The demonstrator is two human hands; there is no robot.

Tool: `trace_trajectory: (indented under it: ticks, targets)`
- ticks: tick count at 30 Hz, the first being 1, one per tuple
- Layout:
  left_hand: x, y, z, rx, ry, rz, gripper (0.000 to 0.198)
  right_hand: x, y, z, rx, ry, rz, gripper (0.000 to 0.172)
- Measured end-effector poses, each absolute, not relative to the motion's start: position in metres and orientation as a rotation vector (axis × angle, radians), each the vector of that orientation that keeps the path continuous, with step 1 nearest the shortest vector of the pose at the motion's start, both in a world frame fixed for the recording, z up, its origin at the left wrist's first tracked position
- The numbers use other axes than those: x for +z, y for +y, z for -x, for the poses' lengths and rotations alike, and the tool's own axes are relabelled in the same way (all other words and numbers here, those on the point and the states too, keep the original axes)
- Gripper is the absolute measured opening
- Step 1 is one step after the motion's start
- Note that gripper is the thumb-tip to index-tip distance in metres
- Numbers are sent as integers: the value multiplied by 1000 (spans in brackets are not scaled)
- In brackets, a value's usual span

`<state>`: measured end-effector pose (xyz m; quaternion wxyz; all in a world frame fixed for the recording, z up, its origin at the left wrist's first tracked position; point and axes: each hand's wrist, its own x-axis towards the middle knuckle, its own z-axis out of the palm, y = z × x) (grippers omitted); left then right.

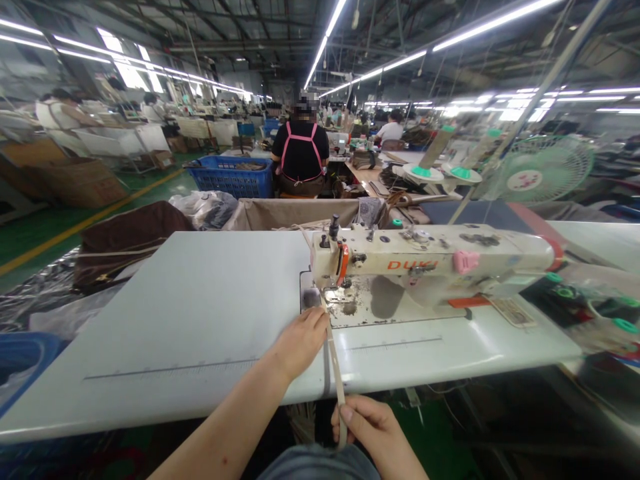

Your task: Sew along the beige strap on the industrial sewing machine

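Note:
A white sewing machine (430,260) with orange lettering stands on a pale table (200,300). A narrow beige strip (335,363) runs from beside its presser foot (343,287) down over the table's front edge. My left hand (304,339) rests on the tabletop just in front of the needle area, its closed fingers pressed on the upper end of the strip. Below the edge, my right hand (370,421) pinches the lower part of the same strip between thumb and fingers. The strip between the two hands looks fairly straight.
Behind the table sits a beige cloth-lined bin (275,215), with a blue basket (230,175) beyond it. A person in a pink-strapped apron (301,150) sits ahead, back turned. Brown fabric (120,240) lies left; a green fan (547,170) and thread cones (435,150) stand right.

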<state>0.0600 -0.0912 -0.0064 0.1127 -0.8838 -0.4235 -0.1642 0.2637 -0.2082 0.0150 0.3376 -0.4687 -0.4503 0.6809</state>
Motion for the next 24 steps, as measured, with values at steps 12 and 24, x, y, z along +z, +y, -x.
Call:
trace_trajectory:
  ticks: [12, 24]
  targets:
    - [-14, -89, -59, -510, -1309, 2599, 21, 17, -210, -262, 1784, -1130, 1225, 48]
    - [-15, -88, -60, -515, -1330, 2584, 26, 11, -210, -262, 1792, -1116, 1242, 50]
